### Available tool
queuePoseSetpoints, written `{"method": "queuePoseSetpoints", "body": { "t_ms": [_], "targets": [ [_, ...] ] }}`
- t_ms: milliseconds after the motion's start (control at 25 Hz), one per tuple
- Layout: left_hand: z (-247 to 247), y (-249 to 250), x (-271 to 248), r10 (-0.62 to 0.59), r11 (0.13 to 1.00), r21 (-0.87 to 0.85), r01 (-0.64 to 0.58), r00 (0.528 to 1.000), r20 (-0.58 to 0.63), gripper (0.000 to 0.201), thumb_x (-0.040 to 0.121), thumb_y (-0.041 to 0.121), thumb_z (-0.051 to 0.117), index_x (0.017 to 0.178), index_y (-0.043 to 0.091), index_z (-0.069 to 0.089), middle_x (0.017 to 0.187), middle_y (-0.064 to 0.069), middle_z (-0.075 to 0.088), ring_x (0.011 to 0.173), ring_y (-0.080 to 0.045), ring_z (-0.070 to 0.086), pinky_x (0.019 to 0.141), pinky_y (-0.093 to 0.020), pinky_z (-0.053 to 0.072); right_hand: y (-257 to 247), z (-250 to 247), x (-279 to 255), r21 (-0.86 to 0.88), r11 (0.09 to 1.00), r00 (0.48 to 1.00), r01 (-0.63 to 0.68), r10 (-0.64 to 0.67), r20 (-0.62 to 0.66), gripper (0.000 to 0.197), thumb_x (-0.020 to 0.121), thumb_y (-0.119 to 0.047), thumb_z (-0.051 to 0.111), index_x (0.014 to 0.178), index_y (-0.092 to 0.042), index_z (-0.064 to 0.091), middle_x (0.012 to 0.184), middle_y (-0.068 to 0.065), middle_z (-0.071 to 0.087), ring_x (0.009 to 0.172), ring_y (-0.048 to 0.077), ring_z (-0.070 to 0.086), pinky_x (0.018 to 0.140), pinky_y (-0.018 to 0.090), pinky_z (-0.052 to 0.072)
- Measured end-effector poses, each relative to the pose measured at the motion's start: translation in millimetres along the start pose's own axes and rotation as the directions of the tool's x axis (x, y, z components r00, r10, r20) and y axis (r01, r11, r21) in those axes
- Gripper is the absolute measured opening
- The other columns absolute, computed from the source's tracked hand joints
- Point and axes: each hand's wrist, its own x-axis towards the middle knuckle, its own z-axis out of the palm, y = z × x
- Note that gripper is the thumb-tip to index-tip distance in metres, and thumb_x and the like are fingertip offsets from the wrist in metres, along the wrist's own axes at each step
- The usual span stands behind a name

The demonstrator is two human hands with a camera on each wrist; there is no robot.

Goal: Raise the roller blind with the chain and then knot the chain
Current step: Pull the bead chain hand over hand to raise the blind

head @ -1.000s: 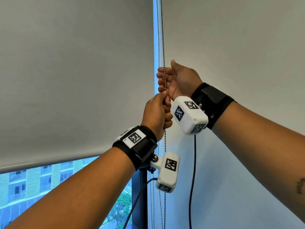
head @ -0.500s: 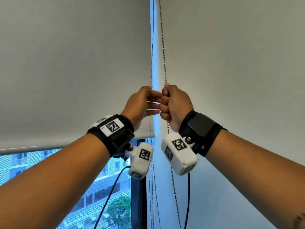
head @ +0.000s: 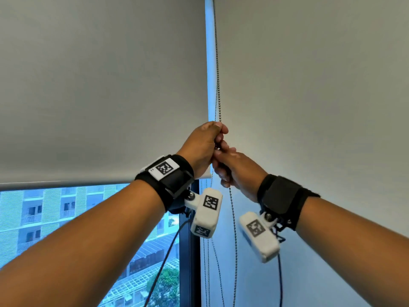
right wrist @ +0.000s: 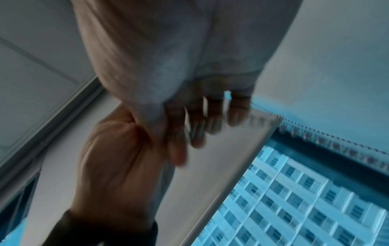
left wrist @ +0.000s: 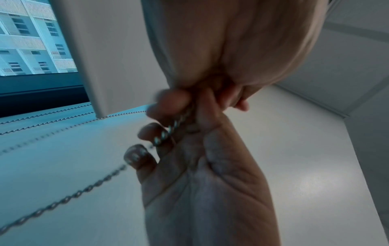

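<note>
A grey roller blind point(head: 99, 85) hangs over the left window, its bottom bar point(head: 66, 182) a little below wrist height. The metal bead chain point(head: 217, 74) drops along the blind's right edge into my hands. My left hand point(head: 218, 138) grips the chain on top, thumb and fingers curled round it. Directly beneath and touching it, my right hand point(head: 223, 173) is fisted on the same strand. In the left wrist view the chain point(left wrist: 168, 131) passes through the curled fingers point(left wrist: 147, 131) of the right hand. Below the hands the chain hangs loose point(head: 232, 218).
A second grey blind point(head: 309, 107) covers the window on the right. A dark window post point(head: 188, 251) stands below my hands, with more chain strands point(head: 207, 262) and black camera cables point(head: 163, 262) hanging beside it. Buildings and trees show through the glass point(head: 44, 218).
The right hand has come down with the chain. The left hand let go below it, went up past it and took the chain just above. The view has tilted upward.
</note>
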Motion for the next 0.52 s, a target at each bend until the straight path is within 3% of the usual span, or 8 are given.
{"method": "queuePoseSetpoints", "body": {
  "t_ms": [80,160,280,400,480,520],
  "targets": [
    [2.6,-6.8,-4.9,-0.021,0.999,-0.043,0.019,0.998,-0.053,0.025,0.102,0.023,0.039,0.079,0.015,0.047,0.057,0.004,0.03,0.043,-0.011,0.032,0.043,-0.025,0.03,-1.7,-18.1,1.9,-0.259,0.961,0.98,-0.091,0.134,0.151,0.025,0.096,-0.028,0.053,0.079,-0.019,0.069,0.084,-0.003,0.067,0.077,0.013,0.052,0.073,0.031,0.042],
    [3.9,-11.1,-10.2,-0.02,0.996,-0.091,0.013,0.997,-0.08,0.027,0.097,0.02,0.039,0.071,0.018,0.04,0.058,0.005,0.023,0.045,-0.011,0.017,0.042,-0.025,0.016,-11.0,-33.1,7.8,-0.323,0.926,0.956,-0.196,0.254,0.149,0.014,0.092,-0.018,0.058,0.091,-0.013,0.07,0.096,0.003,0.065,0.09,0.017,0.054,0.078,0.032,0.044],
    [5.8,-19.1,-16.1,-0.036,0.991,-0.135,0.022,0.994,-0.104,0.031,0.095,0.02,0.039,0.064,0.02,0.036,0.055,0.006,0.022,0.044,-0.012,0.014,0.042,-0.023,0.011,-38.3,-42.6,25.9,-0.033,0.988,0.988,-0.151,0.15,-0.036,0.013,0.094,-0.017,0.055,0.096,-0.008,0.063,0.092,0.011,0.063,0.087,0.022,0.058,0.076,0.033,0.048],
    [12.9,-27.9,-19.0,-0.064,0.984,-0.173,0.046,0.993,-0.101,0.034,0.096,0.023,0.041,0.063,0.021,0.038,0.055,0.005,0.025,0.044,-0.011,0.016,0.043,-0.023,0.011,-68.5,-30.3,43.8,0.385,0.923,0.989,-0.024,0.079,-0.129,0.028,0.102,-0.031,0.046,0.095,-0.006,0.059,0.081,0.011,0.064,0.072,0.022,0.061,0.07,0.034,0.051],
    [18.0,-32.6,-21.7,-0.065,0.985,-0.165,0.047,0.992,-0.106,0.034,0.095,0.022,0.044,0.061,0.022,0.045,0.057,0.002,0.033,0.051,-0.013,0.024,0.05,-0.028,0.015,-81.4,-17.8,47.7,0.507,0.861,0.982,0.023,0.077,-0.175,0.033,0.105,-0.034,0.039,0.09,-0.008,0.055,0.067,0.006,0.055,0.054,0.018,0.051,0.052,0.028,0.043],
    [18.5,-33.9,-23.3,-0.048,0.99,-0.14,0.033,0.993,-0.108,0.036,0.094,0.02,0.045,0.059,0.024,0.047,0.058,0.001,0.037,0.056,-0.014,0.027,0.053,-0.029,0.019,-84.2,-12.2,46.9,0.535,0.844,0.977,0.039,0.081,-0.199,0.033,0.105,-0.033,0.038,0.084,-0.012,0.052,0.059,0.001,0.045,0.045,0.015,0.038,0.045,0.024,0.031]
  ]
}}
